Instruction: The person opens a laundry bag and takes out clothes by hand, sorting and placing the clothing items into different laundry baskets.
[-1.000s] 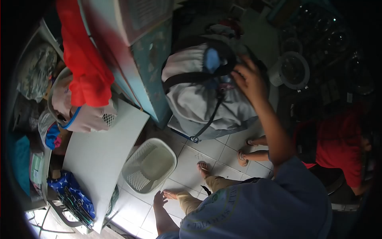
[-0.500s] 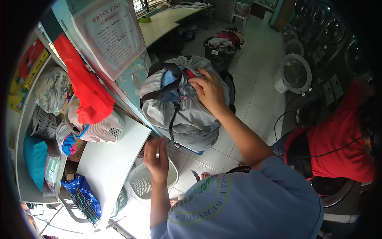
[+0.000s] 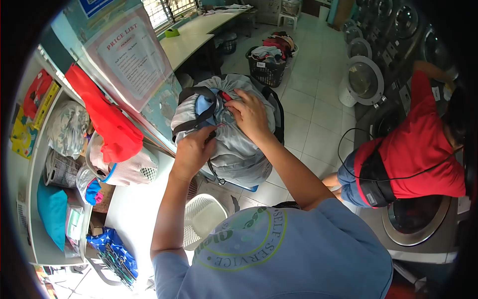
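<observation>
A grey drawstring laundry bag [image 3: 244, 157] with black straps stands full in front of me. Blue cloth [image 3: 203, 104] and a bit of red show in its gathered mouth. My left hand [image 3: 195, 152] is closed at the near side of the mouth, on the black drawstring; its lower end hangs down the bag's front. At the far right of the opening, my right hand [image 3: 249, 115] has its fingers curled over the gathered rim, gripping the fabric. Its fingertips are beside the red item.
A co-worker in a red shirt [image 3: 418, 164] bends by the washing machines at right. An open machine door [image 3: 366, 80] juts into the aisle. A black basket of clothes [image 3: 266, 72] stands beyond the bag. A white basket [image 3: 191, 219] and white table [image 3: 132, 209] are at left.
My left hand has moved up and forward from the air onto the bag's mouth, closing on the drawstring. My right hand stays at the rim. The co-worker has shifted, one arm reaching up.
</observation>
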The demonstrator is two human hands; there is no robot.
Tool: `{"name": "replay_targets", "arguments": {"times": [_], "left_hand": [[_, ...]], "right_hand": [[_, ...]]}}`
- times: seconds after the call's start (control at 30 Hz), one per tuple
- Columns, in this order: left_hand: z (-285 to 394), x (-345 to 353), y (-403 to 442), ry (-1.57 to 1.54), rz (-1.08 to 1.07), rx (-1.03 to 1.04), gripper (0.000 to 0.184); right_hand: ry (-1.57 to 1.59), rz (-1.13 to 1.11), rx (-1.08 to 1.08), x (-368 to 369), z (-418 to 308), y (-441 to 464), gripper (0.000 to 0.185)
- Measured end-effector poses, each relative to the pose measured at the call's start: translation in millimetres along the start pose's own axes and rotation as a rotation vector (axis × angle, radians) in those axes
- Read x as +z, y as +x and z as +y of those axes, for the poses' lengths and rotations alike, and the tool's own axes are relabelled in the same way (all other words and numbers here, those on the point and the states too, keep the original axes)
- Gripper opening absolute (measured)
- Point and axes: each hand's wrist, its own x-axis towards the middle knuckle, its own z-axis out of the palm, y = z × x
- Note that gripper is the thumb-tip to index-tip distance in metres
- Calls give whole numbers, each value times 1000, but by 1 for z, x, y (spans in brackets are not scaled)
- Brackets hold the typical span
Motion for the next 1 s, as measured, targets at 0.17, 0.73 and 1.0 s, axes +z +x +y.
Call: {"name": "replay_targets", "arguments": {"times": [0.17, 0.73, 1.0], "left_hand": [[-18, -1, 10, -193, 28, 115, 26], [-18, 23, -5, 41, 142, 154, 31], [-25, 37, -2, 138, 300, 105, 26]], "right_hand": [[13, -10, 21, 1, -1, -1, 13], [-5, 10, 41, 3, -2, -6, 15], [11, 70, 22, 12, 1, -8, 13]]}}
